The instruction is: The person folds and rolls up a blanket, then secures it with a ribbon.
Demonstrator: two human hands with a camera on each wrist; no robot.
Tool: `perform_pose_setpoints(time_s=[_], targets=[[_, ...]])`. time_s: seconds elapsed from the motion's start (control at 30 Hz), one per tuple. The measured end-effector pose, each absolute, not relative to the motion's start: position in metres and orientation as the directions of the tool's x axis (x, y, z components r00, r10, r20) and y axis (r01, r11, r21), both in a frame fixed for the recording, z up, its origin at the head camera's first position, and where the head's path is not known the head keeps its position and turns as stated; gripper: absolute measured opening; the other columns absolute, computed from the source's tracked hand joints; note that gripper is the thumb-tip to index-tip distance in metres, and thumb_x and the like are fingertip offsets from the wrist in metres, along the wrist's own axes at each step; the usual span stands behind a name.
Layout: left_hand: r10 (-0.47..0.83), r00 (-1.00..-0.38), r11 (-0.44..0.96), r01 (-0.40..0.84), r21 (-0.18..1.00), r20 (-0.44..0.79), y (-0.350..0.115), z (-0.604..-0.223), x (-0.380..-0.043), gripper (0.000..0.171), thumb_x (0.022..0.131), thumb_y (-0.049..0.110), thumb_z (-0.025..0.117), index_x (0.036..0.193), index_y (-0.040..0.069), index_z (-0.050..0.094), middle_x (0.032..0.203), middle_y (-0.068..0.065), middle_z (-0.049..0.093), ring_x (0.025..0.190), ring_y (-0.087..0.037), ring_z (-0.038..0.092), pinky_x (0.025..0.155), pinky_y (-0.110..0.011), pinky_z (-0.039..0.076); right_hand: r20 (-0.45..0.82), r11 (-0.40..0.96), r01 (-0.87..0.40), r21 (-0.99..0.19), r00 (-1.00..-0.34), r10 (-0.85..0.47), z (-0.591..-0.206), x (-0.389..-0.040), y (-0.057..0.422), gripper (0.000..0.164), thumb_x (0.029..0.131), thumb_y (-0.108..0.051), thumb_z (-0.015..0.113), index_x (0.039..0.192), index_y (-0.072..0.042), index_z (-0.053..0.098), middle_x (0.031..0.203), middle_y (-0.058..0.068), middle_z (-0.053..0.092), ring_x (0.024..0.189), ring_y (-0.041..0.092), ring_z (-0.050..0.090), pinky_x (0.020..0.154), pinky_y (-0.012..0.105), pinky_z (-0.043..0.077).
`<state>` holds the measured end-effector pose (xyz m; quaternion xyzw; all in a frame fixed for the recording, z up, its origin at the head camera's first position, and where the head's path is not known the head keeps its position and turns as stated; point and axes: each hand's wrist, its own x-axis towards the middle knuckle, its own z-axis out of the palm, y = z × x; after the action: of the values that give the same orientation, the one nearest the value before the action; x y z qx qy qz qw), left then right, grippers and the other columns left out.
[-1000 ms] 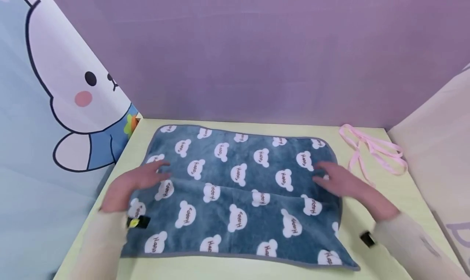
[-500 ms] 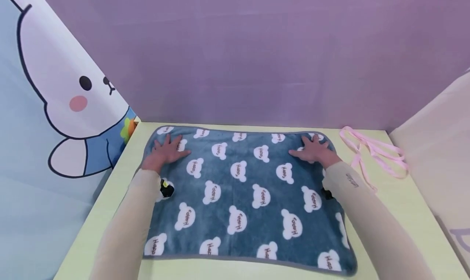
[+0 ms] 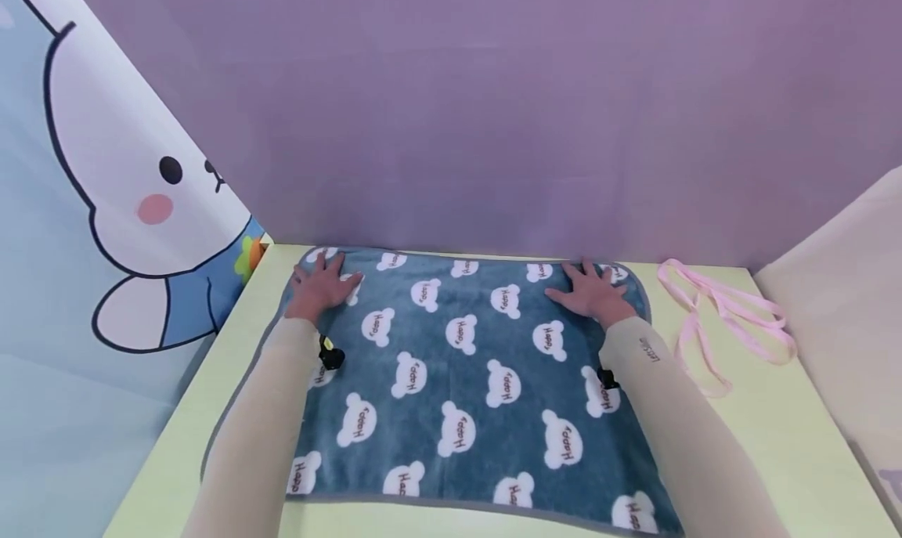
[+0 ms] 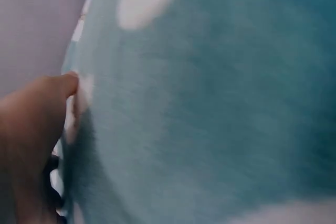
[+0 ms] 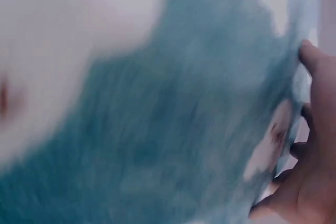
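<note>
Right, both hands are down on the blue blanket, the left hand near its far left corner and the right hand near its far right, fingers splayed wide and resting on the fabric with nothing in their grip. It's laid out across the pale table, white bear heads lettered "Happy" all over it, its far edge running close along the purple wall. Over to the right, just beside it, a pink ribbon sits in loose loops, while a big cartoon rabbit looks in from the left.
</note>
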<state>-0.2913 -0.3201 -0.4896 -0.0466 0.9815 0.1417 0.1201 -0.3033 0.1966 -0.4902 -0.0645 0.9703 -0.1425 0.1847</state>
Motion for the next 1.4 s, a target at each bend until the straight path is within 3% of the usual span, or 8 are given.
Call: perform_pose_setpoints(time_s=[0.3,0.43,0.57,0.77,0.9,1.03,1.2,1.4], targets=[[-0.098,-0.961,0.943,-0.173,0.284,-0.259,-0.316,-0.484,-0.292,0.086,0.095,0.065,0.036,0.156,0.011,0.010,0.156,-0.030,-0.004,0.131,-0.066,-0.011,0.100,-0.075,0.002,-0.364,0.963,-0.014,-0.270,-0.924,-0.116,-0.477,-0.294,0.185,0.080,0.098,-0.061,0.033,0.157,-0.013,0.007,0.156,0.027,-0.015,0.133,0.062,-0.012,0.095,0.080,0.004],[-0.064,-0.974,0.943,-0.129,0.305,-0.216,-0.318,-0.476,-0.277,0.080,0.098,0.054,0.041,0.155,0.005,0.014,0.154,-0.033,0.006,0.133,-0.064,-0.002,0.102,-0.073,0.007,-0.310,0.968,-0.093,-0.234,-0.936,-0.165,-0.468,-0.289,0.185,0.075,0.100,-0.053,0.039,0.156,-0.009,0.014,0.157,0.028,-0.003,0.138,0.056,0.004,0.101,0.074,0.013],[0.001,-0.987,0.945,-0.051,0.322,-0.159,-0.328,-0.464,-0.249,0.069,0.099,0.042,0.047,0.149,-0.001,0.027,0.147,-0.031,0.029,0.133,-0.054,0.024,0.103,-0.066,0.023,-0.261,0.952,-0.189,-0.240,-0.932,-0.251,-0.445,-0.270,0.187,0.067,0.100,-0.040,0.049,0.151,-0.002,0.029,0.153,0.028,0.021,0.134,0.049,0.027,0.101,0.065,0.027],[0.091,-0.986,0.953,0.045,0.300,-0.142,-0.344,-0.443,-0.182,0.045,0.098,0.033,0.054,0.127,-0.001,0.055,0.122,-0.023,0.058,0.106,-0.038,0.057,0.085,-0.057,0.045,-0.155,0.860,-0.435,-0.266,-0.862,-0.483,-0.422,-0.200,0.202,0.038,0.096,-0.026,0.061,0.123,0.001,0.061,0.110,0.016,0.066,0.097,0.031,0.063,0.082,0.050,0.049],[0.171,-0.971,0.922,0.099,0.374,-0.165,-0.360,-0.430,-0.129,0.024,0.096,0.024,0.059,0.108,0.004,0.065,0.097,-0.010,0.065,0.083,-0.024,0.060,0.072,-0.044,0.049,-0.173,0.806,-0.487,-0.337,-0.810,-0.561,-0.418,-0.136,0.215,0.011,0.091,-0.023,0.069,0.095,-0.013,0.067,0.080,-0.007,0.063,0.067,0.010,0.056,0.061,0.034,0.048],[0.312,-0.916,0.836,0.139,0.531,-0.252,-0.377,-0.424,-0.080,0.005,0.091,0.014,0.066,0.093,0.009,0.066,0.081,0.000,0.060,0.071,-0.016,0.054,0.061,-0.032,0.047,-0.242,0.764,-0.478,-0.432,-0.755,-0.609,-0.427,-0.078,0.234,0.019,0.082,-0.030,0.078,0.081,-0.023,0.060,0.071,-0.016,0.053,0.062,0.003,0.047,0.056,0.028,0.042],[0.357,-0.821,0.791,0.012,0.612,-0.445,-0.402,-0.432,-0.034,0.028,0.076,0.012,0.080,0.099,0.008,0.066,0.095,-0.003,0.061,0.085,-0.021,0.055,0.072,-0.034,0.048,-0.393,0.789,-0.418,-0.450,-0.701,-0.595,-0.443,-0.028,0.250,0.039,0.068,-0.055,0.081,0.085,-0.028,0.059,0.079,-0.017,0.050,0.069,0.005,0.044,0.061,0.028,0.041],[0.216,-0.866,0.899,-0.003,0.438,-0.451,-0.397,-0.453,-0.012,0.058,0.053,0.026,0.092,0.099,0.018,0.058,0.101,-0.005,0.051,0.096,-0.029,0.046,0.083,-0.046,0.042,-0.481,0.882,-0.339,-0.328,-0.743,-0.465,-0.457,0.000,0.249,0.049,0.061,-0.060,0.083,0.092,-0.028,0.061,0.083,-0.016,0.046,0.079,0.011,0.043,0.066,0.031,0.043]])
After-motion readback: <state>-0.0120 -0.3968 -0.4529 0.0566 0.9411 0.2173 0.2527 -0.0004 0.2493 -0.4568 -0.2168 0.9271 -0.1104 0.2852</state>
